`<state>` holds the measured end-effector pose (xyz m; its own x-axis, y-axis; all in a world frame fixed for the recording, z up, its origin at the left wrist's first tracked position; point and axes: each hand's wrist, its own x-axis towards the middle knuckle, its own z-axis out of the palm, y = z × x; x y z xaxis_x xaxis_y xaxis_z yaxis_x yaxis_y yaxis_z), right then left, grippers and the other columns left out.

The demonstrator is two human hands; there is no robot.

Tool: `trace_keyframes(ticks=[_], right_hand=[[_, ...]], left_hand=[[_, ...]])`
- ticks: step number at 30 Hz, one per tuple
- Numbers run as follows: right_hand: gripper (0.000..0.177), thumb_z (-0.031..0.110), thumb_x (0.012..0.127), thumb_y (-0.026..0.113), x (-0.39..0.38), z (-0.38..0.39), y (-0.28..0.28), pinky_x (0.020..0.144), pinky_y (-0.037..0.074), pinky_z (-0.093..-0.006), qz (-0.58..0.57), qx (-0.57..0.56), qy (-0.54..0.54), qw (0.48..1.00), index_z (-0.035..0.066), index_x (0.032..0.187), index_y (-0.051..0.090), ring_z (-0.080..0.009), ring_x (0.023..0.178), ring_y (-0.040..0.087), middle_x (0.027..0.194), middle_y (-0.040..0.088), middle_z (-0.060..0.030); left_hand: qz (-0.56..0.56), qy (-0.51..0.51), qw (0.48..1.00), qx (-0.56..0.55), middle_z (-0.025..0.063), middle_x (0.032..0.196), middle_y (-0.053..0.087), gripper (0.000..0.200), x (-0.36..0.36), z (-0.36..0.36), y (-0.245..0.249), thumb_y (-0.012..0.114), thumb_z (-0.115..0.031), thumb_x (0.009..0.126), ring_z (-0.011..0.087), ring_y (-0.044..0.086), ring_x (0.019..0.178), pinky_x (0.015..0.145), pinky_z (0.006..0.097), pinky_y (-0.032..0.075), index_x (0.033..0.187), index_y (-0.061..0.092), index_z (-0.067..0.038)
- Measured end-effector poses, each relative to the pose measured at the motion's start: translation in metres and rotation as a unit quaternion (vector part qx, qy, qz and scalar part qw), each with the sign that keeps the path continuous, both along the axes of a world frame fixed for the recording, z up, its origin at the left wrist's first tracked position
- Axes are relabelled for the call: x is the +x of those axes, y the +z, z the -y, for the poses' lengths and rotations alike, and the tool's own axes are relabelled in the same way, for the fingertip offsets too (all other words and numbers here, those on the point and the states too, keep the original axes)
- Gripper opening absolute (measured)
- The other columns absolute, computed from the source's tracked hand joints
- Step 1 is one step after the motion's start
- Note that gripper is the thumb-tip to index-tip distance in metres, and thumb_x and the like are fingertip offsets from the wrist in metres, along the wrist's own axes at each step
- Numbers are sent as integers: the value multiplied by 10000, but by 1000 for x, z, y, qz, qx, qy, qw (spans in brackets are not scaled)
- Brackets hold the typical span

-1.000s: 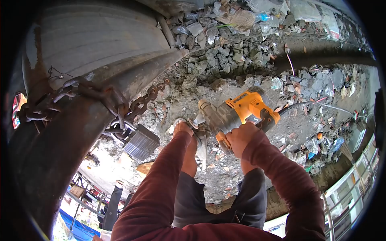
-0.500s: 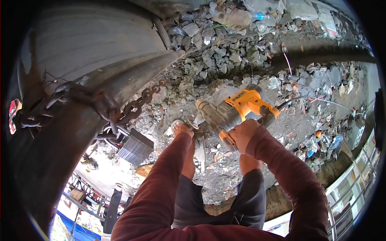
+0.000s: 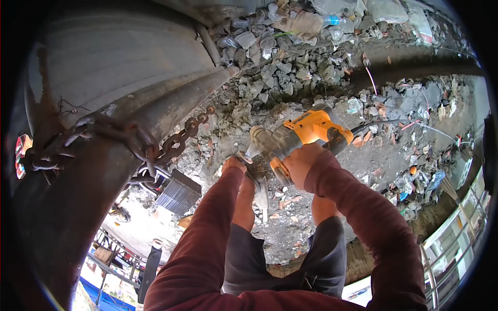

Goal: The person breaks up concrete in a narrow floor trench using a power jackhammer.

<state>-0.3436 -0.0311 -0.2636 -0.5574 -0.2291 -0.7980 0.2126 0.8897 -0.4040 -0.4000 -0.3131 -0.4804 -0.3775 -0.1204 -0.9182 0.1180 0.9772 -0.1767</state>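
Note:
My right hand [image 3: 302, 165] is wrapped round the handle area of an orange and dark grey rotary hammer [image 3: 307, 128], which is tilted with its nose toward the left. Dust coats the tool's front, and an orange side handle [image 3: 279, 170] shows beside my fingers. My left hand [image 3: 234, 165] is closed just left of the nose, by a pale metal piece [image 3: 253, 152] there. What its fingers hold is hidden. A black cable [image 3: 376, 123] runs rightward from the tool's rear. Below both hands lies broken, gritty ground [image 3: 290, 217].
A rusty chain [image 3: 179, 139] with a large padlock [image 3: 179, 193] hangs round a thick metal beam [image 3: 78, 207] at left. Rubble [image 3: 282, 75], plastic litter and a bottle [image 3: 333, 20] lie at the back. Metal railings [image 3: 461, 223] stand at right.
The rotary hammer and my right hand have shifted slightly left, and the tool's rear has turned a little. My left hand has moved slightly, staying beside the nose.

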Motion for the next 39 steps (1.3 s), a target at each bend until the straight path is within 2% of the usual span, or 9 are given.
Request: trace_keyframes(ticks=[4,10,18,25,39], right_hand=[[181,215,808,659,8,1,-4,746,578,-425,16,3,6,1000,123,916,772,-272,855,752,904,766,-84],[203,214,814,649,19,-1,-14,742,577,-430,43,-8,32,999,135,966,758,-276,856,752,930,762,-78],[224,202,765,702,13,-6,-19,769,577,-413,39,9,31,999,139,972,759,-270,859,749,924,761,-70],[221,206,778,697,1,-11,-21,748,585,-426,40,5,31,999,141,979,762,-275,865,754,924,761,-80],[197,226,811,683,8,-1,-47,746,586,-430,18,0,-18,1000,128,965,754,-290,843,749,905,758,-91]], left_hand=[[-4,4,1000,-15,195,1255,702,414,0,-8,7,770,-298,825,337,656,1212,1031,422,524,1158,749,-52],[-2,-6,1000,5,213,1269,691,434,19,12,-29,779,-289,817,344,648,1227,1039,416,523,1159,739,-26],[-18,-12,1000,-4,210,1209,715,390,14,3,-21,772,-269,819,350,664,1194,1022,423,525,1137,753,-45],[-24,-6,1000,-3,211,1197,718,361,6,-2,-18,752,-262,828,355,675,1169,1011,426,531,1115,761,-44],[-29,30,999,1,223,1198,713,361,18,8,-41,730,-233,829,364,663,1186,1028,433,519,1129,746,-32]])
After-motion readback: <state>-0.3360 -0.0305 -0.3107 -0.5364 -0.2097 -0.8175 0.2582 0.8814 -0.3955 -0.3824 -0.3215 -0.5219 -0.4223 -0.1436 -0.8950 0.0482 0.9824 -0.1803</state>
